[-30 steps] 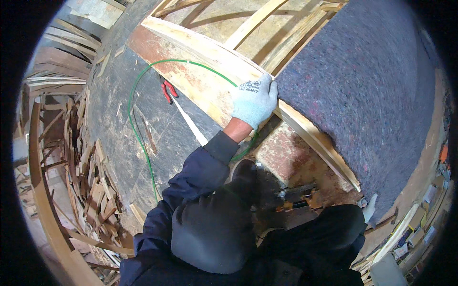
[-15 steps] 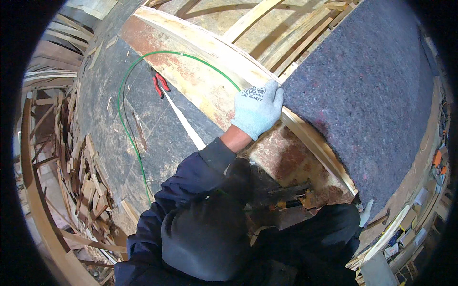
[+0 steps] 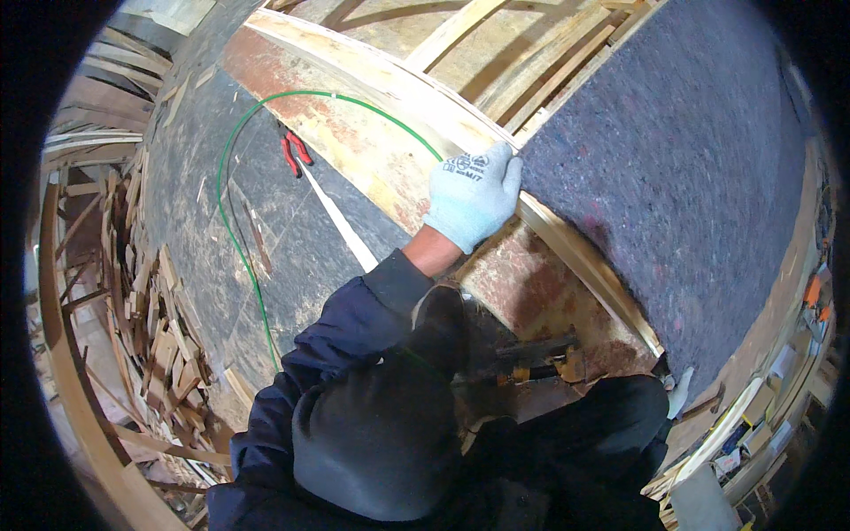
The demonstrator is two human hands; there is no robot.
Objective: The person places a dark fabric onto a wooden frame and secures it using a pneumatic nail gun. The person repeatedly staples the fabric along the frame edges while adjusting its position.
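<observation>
A dark grey-blue felt sheet (image 3: 673, 177) lies over a wooden frame (image 3: 589, 261), whose pale edge shows along the near left side. My left hand (image 3: 471, 190), in a light grey glove, is closed over the frame's edge at the felt's left corner; its fingertips are hidden. A thin green hose (image 3: 257, 111) loops over the floor and passes out of sight at this hand. My right hand (image 3: 680, 394), gloved too and partly behind my leg, appears closed on the felt-covered edge near the frame's other end.
Red-handled pliers (image 3: 295, 152) lie on the dark floor beside a white strip (image 3: 341, 221). A black and brass-coloured tool (image 3: 549, 367) lies near my legs. Scrap wood (image 3: 164, 363) is heaped at the left. Long wooden rails (image 3: 381, 71) stretch across the top.
My left hand and the frame's edge have shifted very slightly left and up in view. My right hand stays at the same spot, and both grips look unchanged.
</observation>
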